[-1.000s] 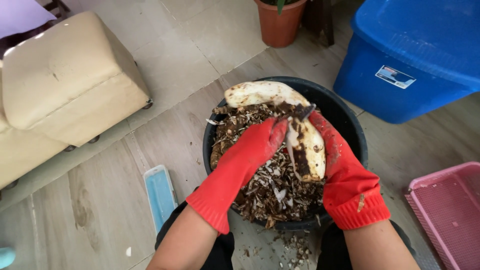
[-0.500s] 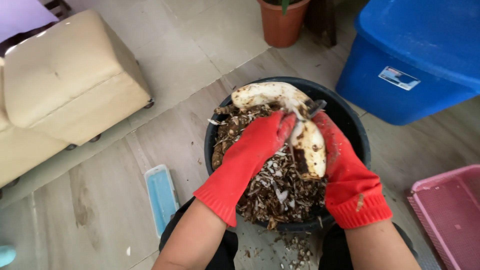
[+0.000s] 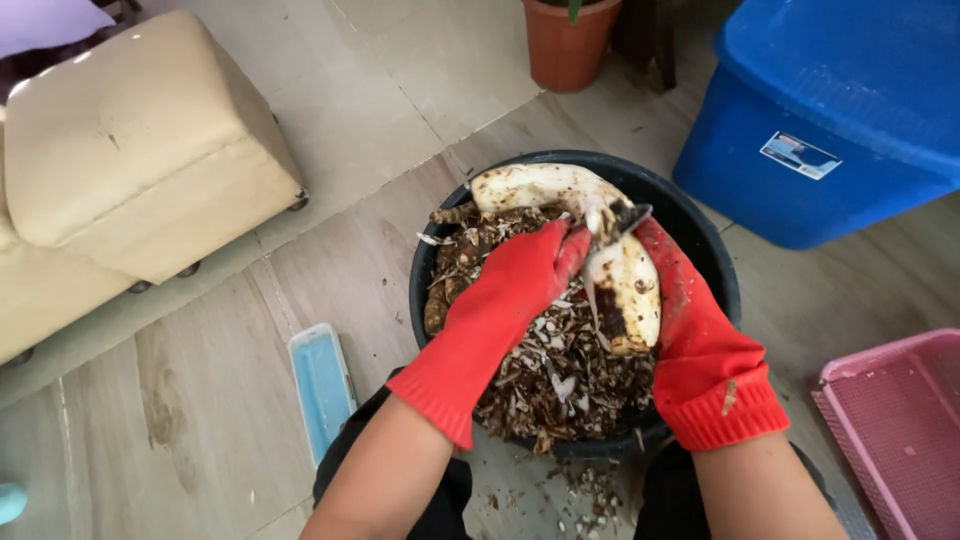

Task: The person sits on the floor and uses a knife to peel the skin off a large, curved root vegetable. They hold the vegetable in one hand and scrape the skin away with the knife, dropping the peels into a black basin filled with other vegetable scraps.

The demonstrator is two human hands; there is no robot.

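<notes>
Our right hand (image 3: 690, 320), in a red glove, is holding a white root (image 3: 628, 290) tight, and a small knife (image 3: 625, 218) is sticking out above it. Our left hand (image 3: 520, 280), also in a red glove, is pressing its fingers on the top of that root. Both are hovering over the black bucket (image 3: 700, 235), which is full of brown peels (image 3: 560, 370). Another peeled root (image 3: 535, 185) is lying at the far side of the bucket. Right of the bucket we are seeing a blue bin (image 3: 840, 120).

Red gloves cover the left hand (image 3: 520, 275) and right hand (image 3: 690, 320); the peeled root (image 3: 628, 285) is cream with brown patches. At one o'clock, a blue bin (image 3: 840, 110); the tub (image 3: 700, 235) looks black.
</notes>
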